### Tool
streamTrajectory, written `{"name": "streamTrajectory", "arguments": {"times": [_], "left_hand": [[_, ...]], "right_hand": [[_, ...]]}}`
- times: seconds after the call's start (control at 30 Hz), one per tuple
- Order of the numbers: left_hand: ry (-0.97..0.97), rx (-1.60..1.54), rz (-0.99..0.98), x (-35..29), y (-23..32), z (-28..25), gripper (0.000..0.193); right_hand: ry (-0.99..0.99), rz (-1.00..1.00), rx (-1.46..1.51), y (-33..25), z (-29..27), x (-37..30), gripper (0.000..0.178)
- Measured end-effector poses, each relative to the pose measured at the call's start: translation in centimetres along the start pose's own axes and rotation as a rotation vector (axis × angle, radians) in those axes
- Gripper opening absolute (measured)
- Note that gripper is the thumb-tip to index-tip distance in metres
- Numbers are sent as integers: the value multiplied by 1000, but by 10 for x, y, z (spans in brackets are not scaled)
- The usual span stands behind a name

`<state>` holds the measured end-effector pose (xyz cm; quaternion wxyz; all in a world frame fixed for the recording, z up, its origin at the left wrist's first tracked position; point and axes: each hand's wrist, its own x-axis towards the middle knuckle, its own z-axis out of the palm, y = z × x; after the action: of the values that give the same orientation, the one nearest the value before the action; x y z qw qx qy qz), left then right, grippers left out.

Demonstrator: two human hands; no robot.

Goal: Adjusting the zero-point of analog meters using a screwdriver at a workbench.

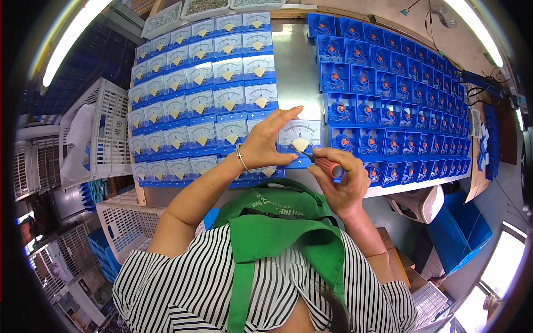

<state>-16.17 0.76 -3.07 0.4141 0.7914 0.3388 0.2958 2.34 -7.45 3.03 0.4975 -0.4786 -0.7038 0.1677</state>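
A panel meter [307,132] with a white dial, a cream fan-shaped piece and a blue base lies on the bench in front of me. My left hand [265,140] clasps it from the left, forefinger along the top edge and thumb by the lower edge. In my right hand [345,180] is a screwdriver [328,166] with a red and black handle, gripped in closed fingers. Its shaft slants up-left to the lower part of the dial, near the cream piece; whether the tip touches a screw is too small to tell.
Rows of similar meters [200,102] cover the bench's left side. On the right stand rows of open blue cases [371,112] with orange parts and wires inside. Trays of small parts [206,8] line the far edge. White crates [111,127] stand at left, a blue bin [463,227] at lower right.
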Motion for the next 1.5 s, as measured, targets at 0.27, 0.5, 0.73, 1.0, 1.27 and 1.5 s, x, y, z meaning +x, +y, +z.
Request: {"name": "streamTrajectory", "arguments": {"times": [0.27,0.5,0.73,1.0,1.27,1.5], "left_hand": [[0,-18,-8,-2,-6,4,93],[5,-35,-2,0,-5,0,93],[-7,-35,-33,-4,-5,0,94],[-5,-16,-61,-10,2,3,95],[-34,-1,-72,-13,0,6,94],[47,-108,-88,-7,-2,-8,89]], "right_hand": [[177,1,-52,20,13,4,50],[141,-18,17,17,8,1,48],[-42,234,261,8,-3,-3,29],[152,326,295,7,3,-15,24],[69,401,379,5,-2,-9,23],[109,837,624,47,-25,3,11]]}}
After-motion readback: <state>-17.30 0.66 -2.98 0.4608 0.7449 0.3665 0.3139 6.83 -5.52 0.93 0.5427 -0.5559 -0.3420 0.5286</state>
